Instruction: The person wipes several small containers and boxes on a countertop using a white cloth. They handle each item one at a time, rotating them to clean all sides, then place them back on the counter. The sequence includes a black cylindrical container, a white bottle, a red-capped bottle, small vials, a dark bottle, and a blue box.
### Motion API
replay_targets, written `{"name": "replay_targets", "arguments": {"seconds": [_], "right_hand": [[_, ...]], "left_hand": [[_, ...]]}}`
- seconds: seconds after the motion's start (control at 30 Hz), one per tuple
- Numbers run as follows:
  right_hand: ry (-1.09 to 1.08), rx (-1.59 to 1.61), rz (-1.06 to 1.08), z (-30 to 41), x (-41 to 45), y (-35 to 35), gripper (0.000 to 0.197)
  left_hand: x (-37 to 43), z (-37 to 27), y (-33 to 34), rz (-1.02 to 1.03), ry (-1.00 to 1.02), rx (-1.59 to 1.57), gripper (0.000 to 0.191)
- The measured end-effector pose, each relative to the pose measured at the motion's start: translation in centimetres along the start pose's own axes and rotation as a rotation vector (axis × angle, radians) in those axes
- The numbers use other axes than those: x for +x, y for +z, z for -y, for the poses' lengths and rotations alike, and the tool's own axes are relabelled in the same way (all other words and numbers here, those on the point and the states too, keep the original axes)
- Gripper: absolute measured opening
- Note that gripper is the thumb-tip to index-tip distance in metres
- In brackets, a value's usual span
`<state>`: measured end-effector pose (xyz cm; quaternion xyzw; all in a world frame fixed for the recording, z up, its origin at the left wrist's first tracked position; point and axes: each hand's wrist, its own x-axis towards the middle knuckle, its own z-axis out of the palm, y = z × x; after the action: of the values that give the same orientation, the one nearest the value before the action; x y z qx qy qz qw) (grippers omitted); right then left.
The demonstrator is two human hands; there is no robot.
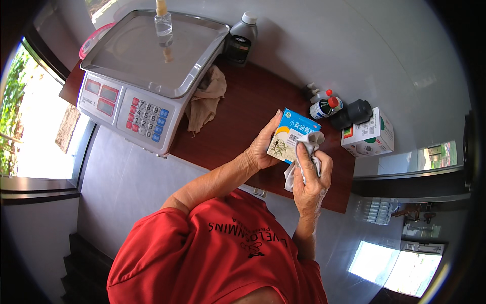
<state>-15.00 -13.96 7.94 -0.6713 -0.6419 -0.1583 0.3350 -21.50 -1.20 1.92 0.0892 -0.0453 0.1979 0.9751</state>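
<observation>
My left hand [264, 146] grips a blue and white cardboard medicine box [283, 142] by its left side, above the dark red wooden tabletop [243, 114]. A crumpled pale cloth [309, 142] is pinched in my right hand [311, 174] and lies against the box's right part, covering some of its printed front. The box's face is turned up and bears writing, a barcode and a plant picture. Its back is hidden.
A digital price scale [129, 110] stands at the left with a clear spray bottle [164, 28] on its pan. Beside it are a beige cloth [209, 95] and a grey bottle [243, 40]. Red-capped bottles [322, 108], black containers [358, 112] and a white box [370, 135] stand along the wall.
</observation>
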Motion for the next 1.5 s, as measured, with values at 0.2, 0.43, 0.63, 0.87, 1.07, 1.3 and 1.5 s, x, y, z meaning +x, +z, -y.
{"name": "replay_targets", "arguments": {"seconds": [0.2,0.43,0.63,0.87,1.07,1.3,1.5], "right_hand": [[-0.031,0.006,0.083,0.6,-1.1,-1.2,0.052],[0.274,0.214,-0.181,-1.3,0.8,-0.2,0.034],[0.374,0.305,-0.158,-1.2,-0.4,1.7,0.038],[0.440,0.281,-0.249,-2.9,-0.5,2.2,0.036],[0.332,0.175,-0.291,-2.8,-1.3,3.4,0.041],[0.324,0.275,-0.198,-2.8,-0.7,3.1,0.030],[0.538,0.628,-0.099,-4.8,-0.1,2.8,0.026]], "left_hand": [[-0.1,0.0,-0.1,-0.062,0.025,0.002,0.076],[-0.3,0.2,-0.2,-0.079,-0.006,-0.003,0.068],[-0.1,0.5,-0.6,-0.083,0.026,0.181,0.066],[-0.3,1.2,0.1,-0.226,0.304,0.781,0.053],[-0.6,1.3,-0.5,-0.285,0.255,0.947,0.067],[-0.5,0.9,0.4,-0.303,0.348,0.878,0.063],[-0.2,0.8,-0.7,-0.260,0.310,0.743,0.054]]}}
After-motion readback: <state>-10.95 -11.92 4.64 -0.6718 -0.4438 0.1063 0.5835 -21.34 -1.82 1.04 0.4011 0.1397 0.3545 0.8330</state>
